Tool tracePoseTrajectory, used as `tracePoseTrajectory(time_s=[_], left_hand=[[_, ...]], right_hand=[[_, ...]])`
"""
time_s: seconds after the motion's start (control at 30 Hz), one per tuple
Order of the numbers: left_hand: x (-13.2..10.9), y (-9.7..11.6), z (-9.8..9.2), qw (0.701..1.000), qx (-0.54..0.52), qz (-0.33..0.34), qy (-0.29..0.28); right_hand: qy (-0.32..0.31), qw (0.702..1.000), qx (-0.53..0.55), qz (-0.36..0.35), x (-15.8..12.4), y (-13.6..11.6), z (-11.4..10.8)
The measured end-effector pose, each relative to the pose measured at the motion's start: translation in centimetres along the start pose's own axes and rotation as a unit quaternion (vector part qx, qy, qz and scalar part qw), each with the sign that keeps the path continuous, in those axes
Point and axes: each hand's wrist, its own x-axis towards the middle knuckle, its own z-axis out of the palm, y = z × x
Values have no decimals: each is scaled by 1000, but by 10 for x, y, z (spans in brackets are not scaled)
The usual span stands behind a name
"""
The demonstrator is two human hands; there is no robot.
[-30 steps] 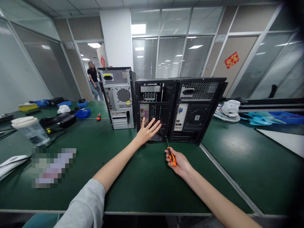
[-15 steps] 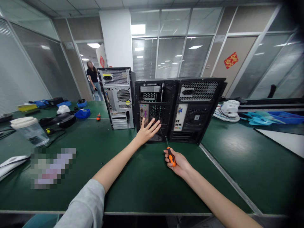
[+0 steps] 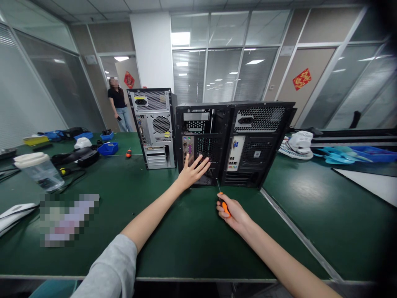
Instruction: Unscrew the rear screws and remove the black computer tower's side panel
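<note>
Three computer cases stand upright with their backs toward me. My left hand [image 3: 192, 170] rests with spread fingers against the lower back of the middle case [image 3: 221, 120], beside its port panel. In my right hand [image 3: 231, 211] is a screwdriver [image 3: 225, 208] with an orange and black handle, the fingers wrapped round it. Its thin shaft points up and away, with the tip at the lower right edge of the middle case. A screw there is too small to make out. The black right case [image 3: 263, 120] adjoins the middle one; the silver-backed left case [image 3: 156, 140] is just beside it.
A green table [image 3: 173, 248] carries everything. To the left are a lidded plastic cup [image 3: 40, 171], a blue bin [image 3: 108, 148], another screwdriver [image 3: 128, 153] and cables. A blue tray [image 3: 372, 153] lies at the right. Behind the table, a person [image 3: 118, 105] stands by the doorway.
My right hand has turned slightly round the screwdriver handle, its thumb now higher. The left hand stays in place. In the doorway, the person has moved a little left, and the door has swung further shut.
</note>
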Motion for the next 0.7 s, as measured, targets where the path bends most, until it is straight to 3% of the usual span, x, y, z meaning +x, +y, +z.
tracePoseTrajectory(time_s=[0.33, 0.7], left_hand=[[1, 0, 0, 1000, 1, 0, 7], [2, 0, -2, 1000, 13, 0, 19]], right_hand=[[5, 999, -28, -44, 1, 0, -2], [14, 998, -35, -42, 1, 0, -3]])
